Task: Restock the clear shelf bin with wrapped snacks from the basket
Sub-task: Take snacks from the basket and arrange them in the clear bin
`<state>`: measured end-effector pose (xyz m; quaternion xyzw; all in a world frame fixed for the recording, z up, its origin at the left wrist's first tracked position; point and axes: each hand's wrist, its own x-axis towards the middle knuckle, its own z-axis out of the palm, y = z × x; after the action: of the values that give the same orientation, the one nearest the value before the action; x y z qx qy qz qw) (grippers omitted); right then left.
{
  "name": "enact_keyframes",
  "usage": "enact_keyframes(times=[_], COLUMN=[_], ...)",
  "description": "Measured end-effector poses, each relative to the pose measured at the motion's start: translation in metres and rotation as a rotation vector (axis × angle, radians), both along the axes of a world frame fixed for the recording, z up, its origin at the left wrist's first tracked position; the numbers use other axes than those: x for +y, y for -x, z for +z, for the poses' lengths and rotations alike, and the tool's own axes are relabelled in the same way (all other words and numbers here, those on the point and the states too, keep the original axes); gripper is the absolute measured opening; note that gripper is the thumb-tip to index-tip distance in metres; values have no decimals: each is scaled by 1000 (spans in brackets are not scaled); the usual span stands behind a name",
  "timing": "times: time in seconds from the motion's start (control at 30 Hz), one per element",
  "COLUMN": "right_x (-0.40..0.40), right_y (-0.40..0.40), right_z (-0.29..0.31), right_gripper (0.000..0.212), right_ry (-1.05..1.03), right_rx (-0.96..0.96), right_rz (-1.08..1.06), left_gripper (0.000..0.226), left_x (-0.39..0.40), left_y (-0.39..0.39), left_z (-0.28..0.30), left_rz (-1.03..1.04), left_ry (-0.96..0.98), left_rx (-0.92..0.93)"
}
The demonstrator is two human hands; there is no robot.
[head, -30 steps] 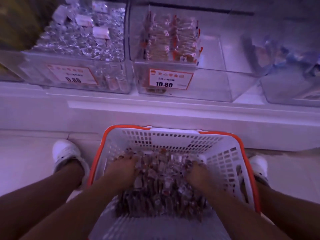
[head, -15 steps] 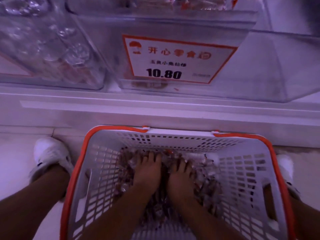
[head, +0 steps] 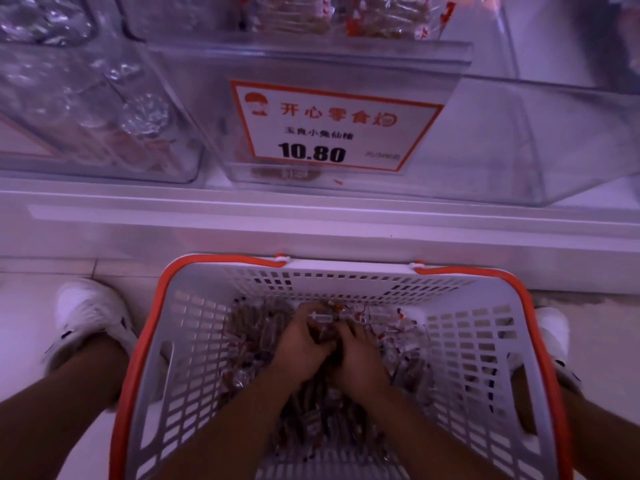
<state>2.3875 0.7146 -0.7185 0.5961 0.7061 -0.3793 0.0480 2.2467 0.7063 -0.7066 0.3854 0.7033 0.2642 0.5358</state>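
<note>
A white basket (head: pixel 194 341) with an orange rim stands on the floor between my feet, holding a heap of small wrapped snacks (head: pixel 256 327). Both my hands are down in the heap, side by side. My left hand (head: pixel 304 344) and my right hand (head: pixel 360 351) curl their fingers round a bunch of the wrapped snacks between them. Above, on the shelf, stands the clear shelf bin (head: pixel 485 133) with a price card reading 10.80 (head: pixel 329 129); a few wrapped snacks (head: pixel 381 15) lie at its back.
Another clear bin (head: pixel 86 109) with foil-wrapped sweets stands to the left of it. The white shelf ledge (head: pixel 311 220) juts out above the basket's far rim. My white shoes (head: pixel 90 317) flank the basket on the tiled floor.
My hands came together from the sides of the heap to its middle and curled round a bunch of snacks. The view moved closer to the shelf bin.
</note>
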Motion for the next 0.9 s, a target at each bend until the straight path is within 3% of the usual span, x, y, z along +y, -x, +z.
enact_keyframes(times=[0.07, 0.13, 0.2, 0.3, 0.43, 0.5, 0.6, 0.63, 0.7, 0.83, 0.9], right_x=[6, 13, 18, 22, 32, 36, 43, 46, 50, 49, 44], right_y=[-2, -5, -9, -18, -32, -41, -51, -54, -55, -42, -32], right_z=[-1, 0, 4, 7, 13, 19, 37, 45, 67, 121, 154], right_gripper=[58, 46, 26, 24, 24, 22, 25, 25, 26, 25, 26], right_ry=[62, 113, 148, 195, 254, 269, 418, 438, 441, 487, 468], right_rx=[23, 34, 52, 106, 218, 286, 470, 502, 559, 728, 823], right_rz=[-3, 11, -3, -198, -493, -668, -854, -864, -879, -913, -916], left_gripper=[62, 43, 44, 55, 45, 42, 18, 16, 25, 23, 34], left_x=[3, 5, 4, -4, -15, -16, -8, -3, 9, 13, 5], left_y=[8, 20, 29, 30, 13, 9, 11, 14, 23, 34, 31], left_z=[-5, -9, -9, -10, -4, 2, 23, 31, 54, 109, 148], left_rz=[-20, -281, -598, -908, -1029, -913, -377, -281, -289, -585, -482], left_ry=[52, 6, -15, -13, -189, -234, -161, -102, -32, 108, 152], left_rx=[-34, 182, 428, 608, 818, 730, 406, 322, 252, 271, 140])
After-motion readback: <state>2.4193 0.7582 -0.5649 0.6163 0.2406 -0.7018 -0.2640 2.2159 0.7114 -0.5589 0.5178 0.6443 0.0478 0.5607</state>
